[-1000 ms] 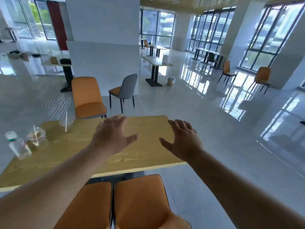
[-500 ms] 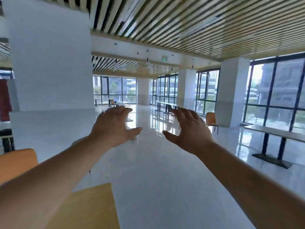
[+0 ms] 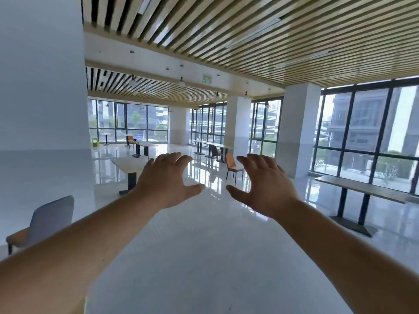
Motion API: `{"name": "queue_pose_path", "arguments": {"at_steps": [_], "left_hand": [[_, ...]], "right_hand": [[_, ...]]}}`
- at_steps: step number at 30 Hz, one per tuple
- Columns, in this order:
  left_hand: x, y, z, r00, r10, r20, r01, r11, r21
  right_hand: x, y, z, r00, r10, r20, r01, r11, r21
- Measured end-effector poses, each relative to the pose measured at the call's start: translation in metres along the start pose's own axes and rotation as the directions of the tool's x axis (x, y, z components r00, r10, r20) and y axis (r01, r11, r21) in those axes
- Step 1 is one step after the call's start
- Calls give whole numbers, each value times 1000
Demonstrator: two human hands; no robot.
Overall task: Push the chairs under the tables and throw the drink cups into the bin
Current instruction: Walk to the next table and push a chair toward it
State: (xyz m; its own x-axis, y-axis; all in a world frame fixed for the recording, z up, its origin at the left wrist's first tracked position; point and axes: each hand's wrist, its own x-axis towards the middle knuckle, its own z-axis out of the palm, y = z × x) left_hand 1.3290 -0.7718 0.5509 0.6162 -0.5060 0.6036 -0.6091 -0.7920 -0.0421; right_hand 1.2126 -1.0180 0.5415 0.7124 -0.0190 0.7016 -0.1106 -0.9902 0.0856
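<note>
The person's head has come up off the wooden desk. A second ago that desk filled the view, with the drink cups near its left edge and two orange chairs tucked under its near edge. Now barely a sliver of its corner shows at the bottom left, and the cups are out of sight.

The hands have not changed. The left hand and right hand are raised side by side with a gap between them, fingers spread and slightly bent, holding nothing.

The lifted view takes in the rest of the room. A grey chair stands loose on the floor at the left, tucked under no desk. Farther off, an orange chair stands alone on the floor between the pale desk and the long desk by the windows.

I'd judge this a look round for the next chair to push in. The cups are yet to be binned, and I can't make out a bin with any certainty.
</note>
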Motion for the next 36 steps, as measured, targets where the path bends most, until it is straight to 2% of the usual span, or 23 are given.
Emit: {"name": "queue_pose_path", "arguments": {"at_steps": [4,10,14,18,22,27,32,36], "left_hand": [[88,-14,78,999,17,39,-14,997,-75],[208,-36,166,994,50,95,-41,994,-99],[267,-58,228,991,85,103,-81,996,-46],[319,-103,296,983,96,155,-113,988,105],[369,-172,357,973,-27,228,-16,982,186],[410,-278,401,912,-283,296,215,946,243],[418,-398,429,815,-512,271,421,845,330],[411,-496,460,731,-636,249,533,759,373]], "right_hand": [[69,39,62,993,26,112,-16,996,-87],[155,89,145,985,38,167,-22,995,-97],[208,116,217,979,10,203,10,996,-93],[277,132,313,978,-63,198,78,995,-68],[365,124,427,966,-175,190,170,985,41],[482,78,559,920,-323,221,274,935,224],[579,-17,667,858,-468,212,368,848,381],[635,-115,741,786,-600,150,486,749,451]]}}
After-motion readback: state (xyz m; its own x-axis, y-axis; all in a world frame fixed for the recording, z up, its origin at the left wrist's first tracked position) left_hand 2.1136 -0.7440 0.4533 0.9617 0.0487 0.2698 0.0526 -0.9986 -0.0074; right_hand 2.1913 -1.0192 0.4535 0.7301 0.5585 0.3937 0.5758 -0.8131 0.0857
